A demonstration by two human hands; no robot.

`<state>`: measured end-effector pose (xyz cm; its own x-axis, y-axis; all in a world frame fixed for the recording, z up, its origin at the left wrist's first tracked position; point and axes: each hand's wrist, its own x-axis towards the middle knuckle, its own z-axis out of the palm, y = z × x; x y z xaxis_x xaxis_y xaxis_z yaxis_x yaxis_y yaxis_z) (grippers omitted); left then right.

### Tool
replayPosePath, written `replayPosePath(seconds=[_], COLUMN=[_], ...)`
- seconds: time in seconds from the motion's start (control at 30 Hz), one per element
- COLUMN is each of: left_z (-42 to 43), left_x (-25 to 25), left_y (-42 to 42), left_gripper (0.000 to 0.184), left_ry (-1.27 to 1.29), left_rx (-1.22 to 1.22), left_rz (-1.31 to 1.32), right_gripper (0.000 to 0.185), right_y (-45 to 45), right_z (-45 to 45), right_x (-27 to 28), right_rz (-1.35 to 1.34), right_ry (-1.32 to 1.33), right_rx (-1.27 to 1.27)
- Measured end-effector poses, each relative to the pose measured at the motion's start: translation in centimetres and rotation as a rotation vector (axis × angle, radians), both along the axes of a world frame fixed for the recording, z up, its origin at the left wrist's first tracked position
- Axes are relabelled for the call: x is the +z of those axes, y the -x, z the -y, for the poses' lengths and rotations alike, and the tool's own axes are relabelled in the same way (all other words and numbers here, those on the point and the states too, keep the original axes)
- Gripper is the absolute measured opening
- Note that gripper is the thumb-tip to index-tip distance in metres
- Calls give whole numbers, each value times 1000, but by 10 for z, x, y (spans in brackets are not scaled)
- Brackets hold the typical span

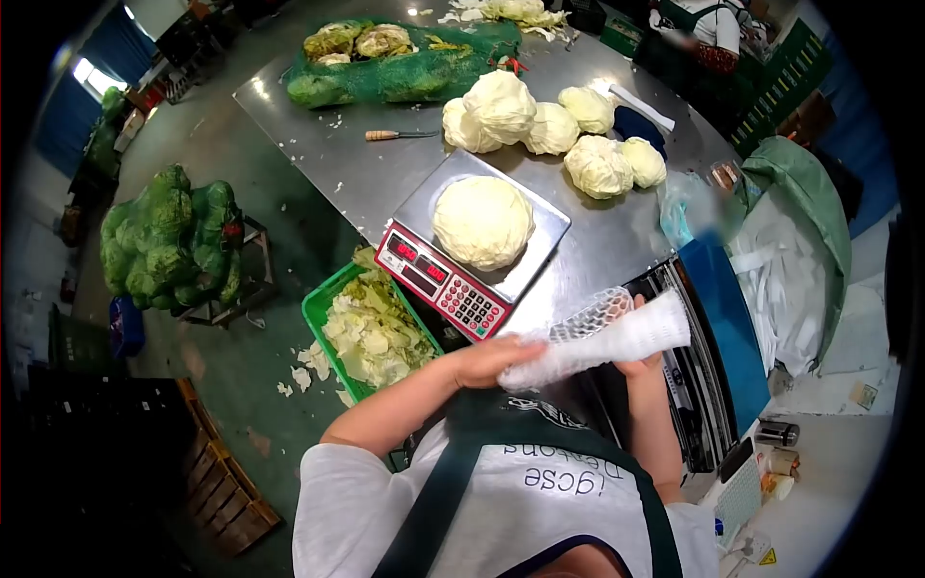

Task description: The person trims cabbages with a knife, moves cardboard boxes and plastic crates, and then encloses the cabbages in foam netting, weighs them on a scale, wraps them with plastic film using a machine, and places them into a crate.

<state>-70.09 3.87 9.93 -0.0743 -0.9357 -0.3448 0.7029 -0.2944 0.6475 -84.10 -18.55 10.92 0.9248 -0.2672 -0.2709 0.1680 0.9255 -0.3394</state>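
My left hand (493, 360) is closed around one end of a white mesh sleeve (617, 339), which stretches between my hands in front of my chest. Its other end is gripped by my right hand (638, 362), whose fingers are partly hidden behind the mesh. Just beyond the sleeve, a trimmed pale cabbage (484, 223) rests on the steel pan of a red digital scale (445, 279). The scale's red digits are lit but too blurred to read.
Several trimmed cabbages (501, 106) sit farther back on the steel table (337, 164), near a wooden-handled knife (383, 136) and a green net sack (405, 82). A green crate (316, 308) of leaves stands lower left. A co-worker (713, 34) is at upper right.
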Motion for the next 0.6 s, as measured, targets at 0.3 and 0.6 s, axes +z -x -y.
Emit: replayPosePath(seconds=[0.3, 0.6], left_z=[-25, 34], left_x=[-5, -68], left_y=[-94, -243], left_gripper=[44, 69], left_ry=[-121, -681], left_rx=[460, 478], left_rz=[757, 1460], right_gripper=[30, 57], right_y=[-108, -264], right_z=[8, 15], right_x=[-78, -70], right_rz=[-654, -897], right_ry=[1581, 1420], right_rx=[-472, -51])
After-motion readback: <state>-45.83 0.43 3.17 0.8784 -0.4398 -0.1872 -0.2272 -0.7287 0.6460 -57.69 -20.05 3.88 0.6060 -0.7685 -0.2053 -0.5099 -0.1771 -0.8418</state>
